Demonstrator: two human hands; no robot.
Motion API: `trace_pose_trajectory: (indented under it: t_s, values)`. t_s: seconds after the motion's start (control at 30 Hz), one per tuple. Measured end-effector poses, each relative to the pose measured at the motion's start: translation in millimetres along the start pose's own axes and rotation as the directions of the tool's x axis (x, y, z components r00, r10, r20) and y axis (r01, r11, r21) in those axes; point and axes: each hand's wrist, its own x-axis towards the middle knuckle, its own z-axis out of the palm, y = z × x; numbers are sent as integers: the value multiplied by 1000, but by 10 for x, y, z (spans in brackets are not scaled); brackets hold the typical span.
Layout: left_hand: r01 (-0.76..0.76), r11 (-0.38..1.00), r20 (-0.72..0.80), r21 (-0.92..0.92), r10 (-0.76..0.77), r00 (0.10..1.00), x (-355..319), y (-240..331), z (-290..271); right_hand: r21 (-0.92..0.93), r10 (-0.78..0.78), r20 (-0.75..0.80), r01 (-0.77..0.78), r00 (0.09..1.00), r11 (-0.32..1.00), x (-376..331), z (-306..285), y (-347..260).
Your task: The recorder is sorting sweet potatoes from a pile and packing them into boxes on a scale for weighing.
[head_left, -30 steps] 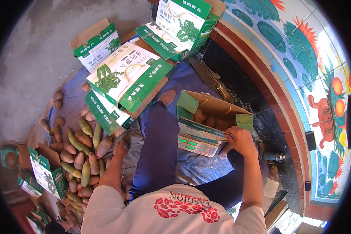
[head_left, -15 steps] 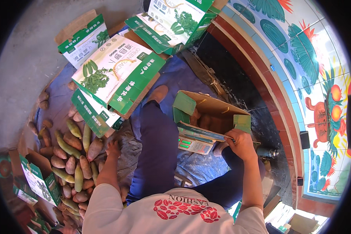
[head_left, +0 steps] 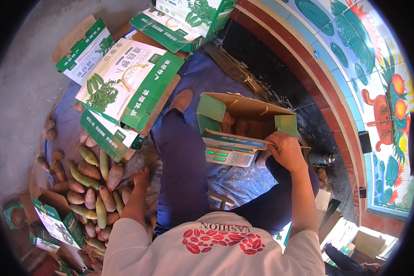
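My right hand is closed on the near edge of an open cardboard carton, the thumb on top. Inside, at its left end, lie a few reddish-brown sweet potatoes. Against the carton's near side is a weighing scale with a lit green display; whether the carton rests fully on it is hidden. My left hand reaches low beside the right edge of a heap of sweet potatoes and long green radishes. Its fingers look apart, with nothing visible in them.
Printed green-and-white cartons are stacked ahead on a blue tarp. Another open carton stands left of the heap. My legs straddle the middle. A painted tile wall curves along the right.
The view has shifted a little, so the cartons sit farther left and higher in the picture. My left hand has shifted slightly along the heap; my right hand keeps its grip on the carton edge.
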Motion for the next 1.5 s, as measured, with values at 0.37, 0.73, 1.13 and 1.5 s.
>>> trace_pose_trajectory:
  t_s: [0.37,0.73,1.13,1.5]
  values:
    - [13,878,-288,-478,-170,942,-438,-218,-156,34,-92,-78,95,993,995,-72,-24,8]
    - [-160,937,-500,-309,-18,866,18,-623,493,32,-156,-173,164,972,986,-147,-56,8]
    - [-193,878,-704,-438,-201,681,-1326,-107,-1118,46,-96,-152,104,984,993,-331,-47,100]
    - [-736,570,-929,-366,-263,259,-2380,601,-3013,-20,-76,-79,74,994,997,-378,-41,135]
